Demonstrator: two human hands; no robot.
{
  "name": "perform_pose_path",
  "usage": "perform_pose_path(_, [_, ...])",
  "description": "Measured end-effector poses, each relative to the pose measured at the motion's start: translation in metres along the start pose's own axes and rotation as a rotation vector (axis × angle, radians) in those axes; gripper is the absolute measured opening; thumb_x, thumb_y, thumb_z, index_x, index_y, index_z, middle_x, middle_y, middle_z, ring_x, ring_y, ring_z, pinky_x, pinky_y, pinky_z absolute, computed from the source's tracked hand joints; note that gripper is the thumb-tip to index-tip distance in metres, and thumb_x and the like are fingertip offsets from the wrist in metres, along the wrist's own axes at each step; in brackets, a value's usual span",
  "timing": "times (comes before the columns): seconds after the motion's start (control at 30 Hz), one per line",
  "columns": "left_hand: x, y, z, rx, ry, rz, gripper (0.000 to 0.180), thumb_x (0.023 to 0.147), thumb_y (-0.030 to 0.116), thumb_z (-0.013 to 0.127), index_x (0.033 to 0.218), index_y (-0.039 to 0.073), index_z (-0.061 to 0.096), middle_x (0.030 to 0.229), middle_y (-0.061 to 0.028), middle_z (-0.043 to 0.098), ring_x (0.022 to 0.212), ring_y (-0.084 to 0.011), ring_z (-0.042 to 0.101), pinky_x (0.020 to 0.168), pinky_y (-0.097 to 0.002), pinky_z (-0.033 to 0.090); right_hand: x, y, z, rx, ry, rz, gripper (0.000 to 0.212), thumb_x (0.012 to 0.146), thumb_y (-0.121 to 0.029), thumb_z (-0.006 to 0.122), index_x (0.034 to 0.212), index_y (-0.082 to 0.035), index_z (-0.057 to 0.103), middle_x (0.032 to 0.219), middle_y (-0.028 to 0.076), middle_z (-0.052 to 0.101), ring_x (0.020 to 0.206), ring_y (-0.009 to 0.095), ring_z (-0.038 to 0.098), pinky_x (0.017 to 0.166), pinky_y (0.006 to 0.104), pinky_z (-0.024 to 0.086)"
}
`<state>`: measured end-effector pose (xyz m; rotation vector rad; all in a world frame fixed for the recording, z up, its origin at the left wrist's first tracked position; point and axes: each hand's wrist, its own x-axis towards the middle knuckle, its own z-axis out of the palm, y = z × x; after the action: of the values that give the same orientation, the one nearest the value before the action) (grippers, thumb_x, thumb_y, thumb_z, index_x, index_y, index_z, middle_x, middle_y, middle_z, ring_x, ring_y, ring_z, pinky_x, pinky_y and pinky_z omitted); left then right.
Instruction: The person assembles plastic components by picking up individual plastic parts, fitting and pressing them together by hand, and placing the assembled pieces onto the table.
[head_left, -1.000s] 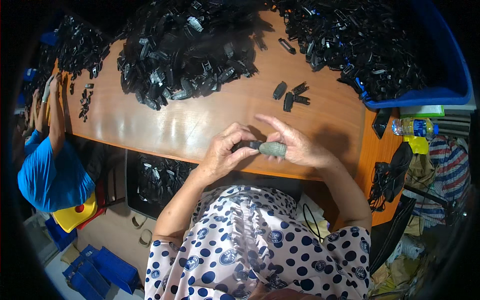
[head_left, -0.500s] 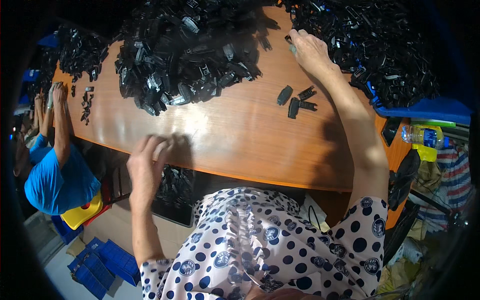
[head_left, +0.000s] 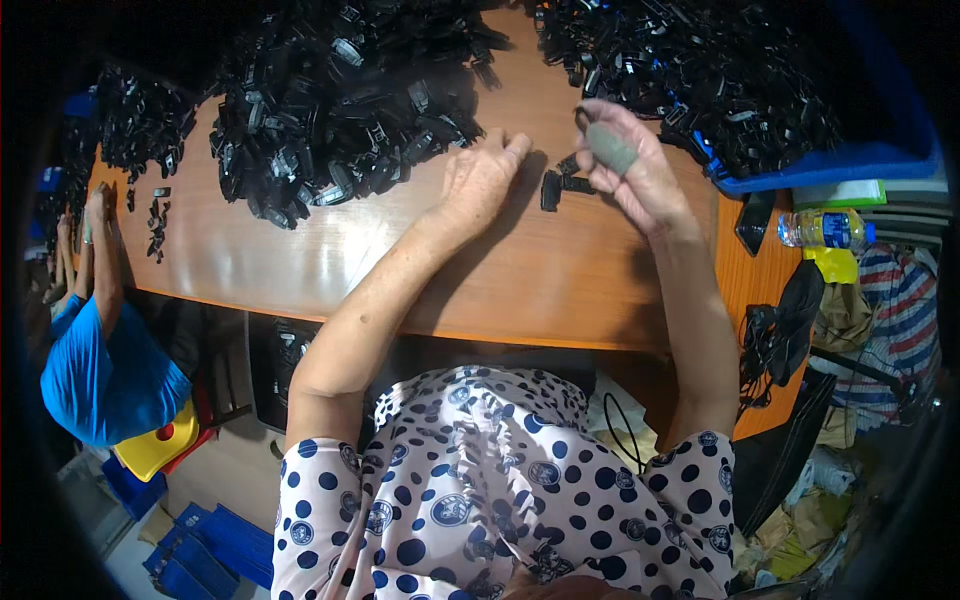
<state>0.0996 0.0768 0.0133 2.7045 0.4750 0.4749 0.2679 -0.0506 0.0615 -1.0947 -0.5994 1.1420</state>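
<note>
My left hand (head_left: 482, 185) is over the table between the big pile and a few loose parts. Its fingers are curled together, and whatever they may hold is hidden. My right hand (head_left: 648, 175) is raised just right of the loose parts, palm partly turned up. Between its fingertips is a small black plastic part (head_left: 583, 117). A grey-green oval cover (head_left: 611, 148) lies over its thumb area; I cannot tell if it is worn or held. Below and between the hands lie loose black plastic parts (head_left: 550, 190), partly hidden by the right hand.
A large heap of black parts (head_left: 330, 120) covers the far left-centre. Another heap (head_left: 700, 70) fills a blue tray (head_left: 840, 170) at far right. A water bottle (head_left: 825, 230) lies at the right. On the left, a person in blue (head_left: 110, 370) works beside a smaller heap (head_left: 145, 125).
My left hand has moved from the table's near edge up and right toward the loose parts. My right hand has drawn back from the right heap with a part. One loose part no longer shows.
</note>
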Motion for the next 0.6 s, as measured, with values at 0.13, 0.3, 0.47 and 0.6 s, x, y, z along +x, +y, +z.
perform_pose_path(0.13, [-0.022,0.009,-0.014,-0.633,0.032,-0.231,0.028,0.084,0.005,0.064,0.111,0.005,0.055,0.098,-0.013,0.062,0.088,-0.0252,0.063,0.074,-0.0348,0.051,-0.044,0.012,0.013,0.12,-0.083,0.086,0.033,0.091,-0.007,0.054,0.124,-0.005,0.049,0.101,0.008,0.061,0.079,0.012,0.06,0.067,0.0213,0.049])
perform_pose_path(0.3, [-0.071,0.033,-0.03,-1.289,0.077,-0.348,0.028,0.088,0.007,0.065,0.114,0.001,0.058,0.097,-0.0054,0.063,0.09,-0.0106,0.058,0.079,-0.0256,0.048,-0.083,0.018,0.048,0.093,-0.102,0.116,0.031,0.091,-0.014,0.062,0.118,-0.005,0.05,0.096,0.004,0.061,0.077,0.007,0.058,0.052,0.0128,0.037])
perform_pose_path(0.47, [-0.1,0.05,-0.047,-1.069,0.133,-0.205,0.025,0.089,0.008,0.064,0.112,0.0,0.058,0.094,-0.0052,0.064,0.089,-0.0117,0.059,0.08,-0.0255,0.048,-0.101,0.012,0.07,0.078,-0.179,0.115,0.024,0.09,-0.009,0.059,0.113,-0.006,0.051,0.092,0.005,0.062,0.071,0.006,0.054,0.058,0.0167,0.038])
perform_pose_path(0.6, [-0.107,0.059,-0.059,-1.077,0.148,-0.132,0.023,0.088,0.006,0.063,0.111,0.0,0.059,0.093,-0.0053,0.065,0.085,-0.0124,0.06,0.076,-0.0252,0.048,-0.113,0.01,0.079,0.071,-0.223,0.092,0.023,0.089,-0.01,0.061,0.111,-0.007,0.052,0.089,0.005,0.062,0.069,0.005,0.052,0.057,0.0158,0.036])
